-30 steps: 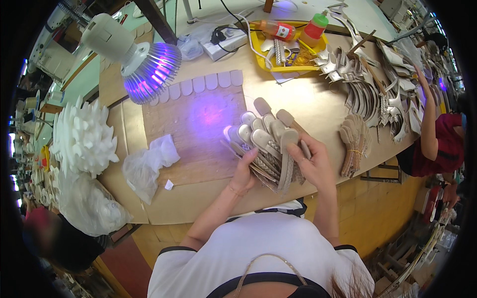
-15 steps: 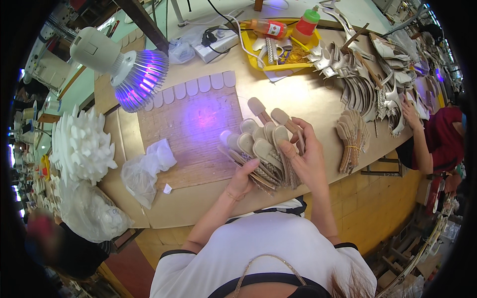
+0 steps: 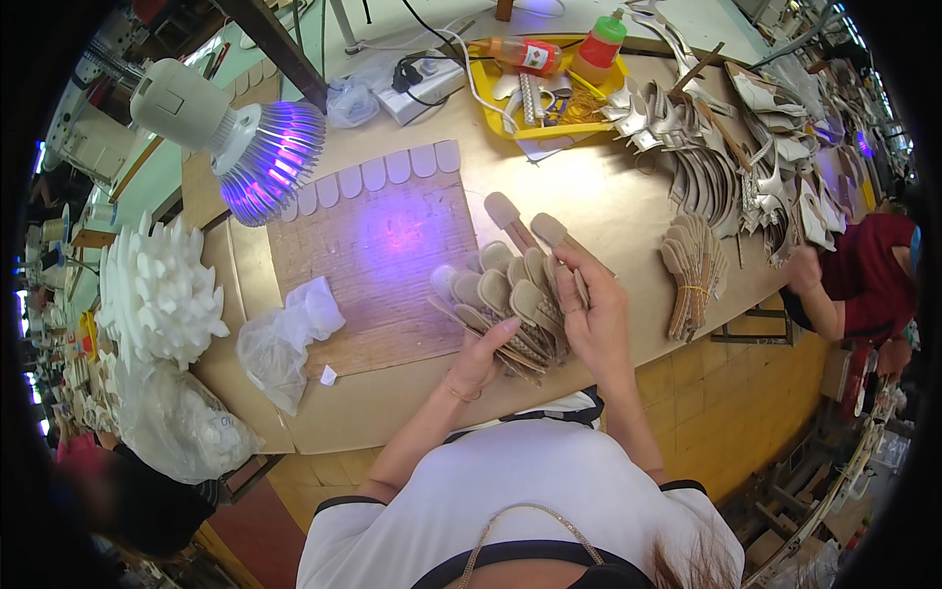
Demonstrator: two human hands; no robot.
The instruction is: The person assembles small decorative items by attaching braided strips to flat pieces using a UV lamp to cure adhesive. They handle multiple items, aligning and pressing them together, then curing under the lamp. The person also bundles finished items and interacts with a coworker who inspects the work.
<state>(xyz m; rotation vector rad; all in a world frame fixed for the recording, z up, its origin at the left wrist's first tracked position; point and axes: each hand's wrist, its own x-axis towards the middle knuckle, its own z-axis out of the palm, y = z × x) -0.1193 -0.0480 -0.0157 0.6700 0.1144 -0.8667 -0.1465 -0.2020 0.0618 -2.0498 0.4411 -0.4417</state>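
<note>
Between your left fingers (image 3: 498, 335) and right fingers (image 3: 589, 267): straps (image 3: 494, 290), clamped by both; seemingly sorting; next likely needs steady hold.

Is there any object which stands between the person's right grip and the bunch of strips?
Nothing visible does: the right grip touches the strips directly on their right side. The left grip holds them from the left, and a plastic bag lies farther left.
</note>
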